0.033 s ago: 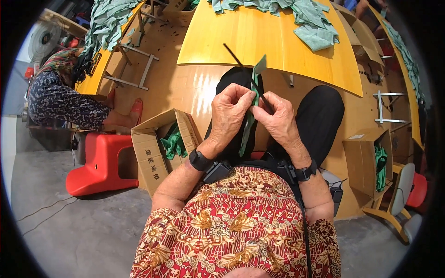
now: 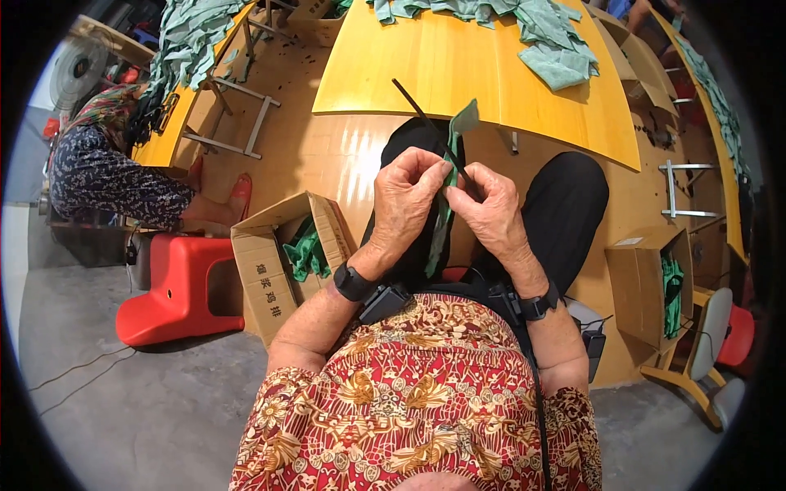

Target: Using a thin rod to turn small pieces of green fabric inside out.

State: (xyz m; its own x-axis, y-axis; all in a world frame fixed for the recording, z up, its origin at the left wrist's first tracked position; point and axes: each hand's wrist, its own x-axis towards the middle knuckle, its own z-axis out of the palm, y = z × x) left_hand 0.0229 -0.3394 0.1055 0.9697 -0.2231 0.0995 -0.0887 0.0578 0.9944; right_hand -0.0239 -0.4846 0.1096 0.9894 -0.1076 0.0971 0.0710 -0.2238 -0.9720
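In front of my lap, both hands are closed in pinches close together. My left hand (image 2: 403, 200) grips a narrow green cloth strip (image 2: 464, 120) between thumb and forefinger. Its upper end stands up above my fingers, and its lower end hangs toward my lap. My right hand (image 2: 490, 211) also pinches at the strip, touching it beside the left thumb. A thin black strip (image 2: 413, 104), straight and stiff-looking, slants up and left from my right fingers, crossing the green cloth. Its lower end is hidden by the right hand.
A yellow table (image 2: 409, 61) ahead bears a heap of green cloth (image 2: 559, 61). Cardboard boxes with green pieces stand left (image 2: 260, 274) and right (image 2: 634, 286). A red stool (image 2: 176, 286) stands beside a seated person (image 2: 115, 180) at the left table.
The upper end of the green cloth strip has tipped slightly right, and its lower end has shifted slightly right too. The black strip's tip has moved a little left. Both hands stay nearly in place.
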